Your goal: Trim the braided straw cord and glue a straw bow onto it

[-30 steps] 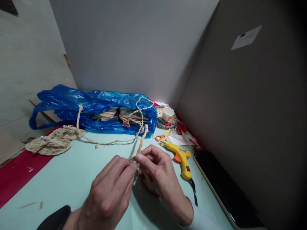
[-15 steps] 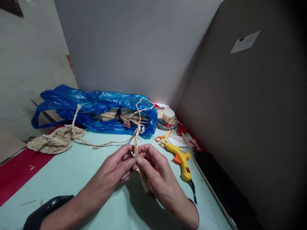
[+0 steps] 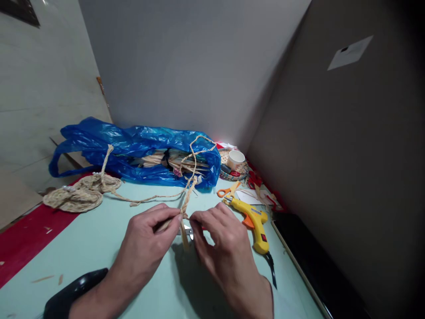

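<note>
A pale plaited straw braid (image 3: 188, 198) runs from between my hands away toward the blue bag. My left hand (image 3: 149, 235) is closed, its thumb and forefinger pinching the near end of the braid, with a strand lying under the fingers. My right hand (image 3: 221, 239) pinches a strand just right of the braid's end. Another loose flat strand (image 3: 184, 239) hangs down between the hands. Under them lies a metal tool (image 3: 188, 231), partly hidden by my right hand. Beyond the braid, a thin twisted cord (image 3: 159, 196) trails left across the table.
A blue plastic bag (image 3: 133, 137) of dried straw lies at the back. To the left are woven straw pieces (image 3: 75, 199). On the right sit a yellow glue gun (image 3: 254, 219), orange-handled scissors (image 3: 229, 190), a basket (image 3: 226, 175) with a white cup (image 3: 236, 158), and a black panel (image 3: 308, 252).
My hands have moved apart, and the strands at the braid's near end have separated between them. The metal tool beneath now shows. The whole view has shifted slightly.
</note>
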Demonstrator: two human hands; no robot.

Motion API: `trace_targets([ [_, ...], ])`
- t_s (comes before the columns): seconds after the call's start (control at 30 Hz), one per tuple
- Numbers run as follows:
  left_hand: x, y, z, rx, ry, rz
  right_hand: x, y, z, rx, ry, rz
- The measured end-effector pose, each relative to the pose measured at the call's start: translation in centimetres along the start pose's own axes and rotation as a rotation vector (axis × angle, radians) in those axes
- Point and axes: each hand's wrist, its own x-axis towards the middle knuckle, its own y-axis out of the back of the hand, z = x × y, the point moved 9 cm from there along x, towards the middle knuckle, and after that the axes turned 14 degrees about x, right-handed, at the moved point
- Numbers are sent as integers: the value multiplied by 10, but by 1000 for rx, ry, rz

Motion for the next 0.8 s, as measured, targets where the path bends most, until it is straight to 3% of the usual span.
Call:
trace_targets([
  [0.1,0,-7,-8,-90,97,-39,-6,-6,-19,-159,189,91],
  [0.23,-4,-24,-22,-247,229,-165,-15,-19,-43,-287,423,106],
  [0.37,-9,-33,-30,-359,282,-235,-18,-23,-52,-321,497,83],
  [0.47,-7,-29,-27,-390,271,-229,-8,-15,-36,-100,289,8],
  [0.6,-3,-23,-15,-393,207,-225,1,1,15,315,-225,43],
  [0.67,-2,-22,-12,-400,190,-233,1,-7,31,509,-382,-19],
  [0.8,-4,-27,-14,-451,196,-279,-2,-36,33,852,-523,-237],
])
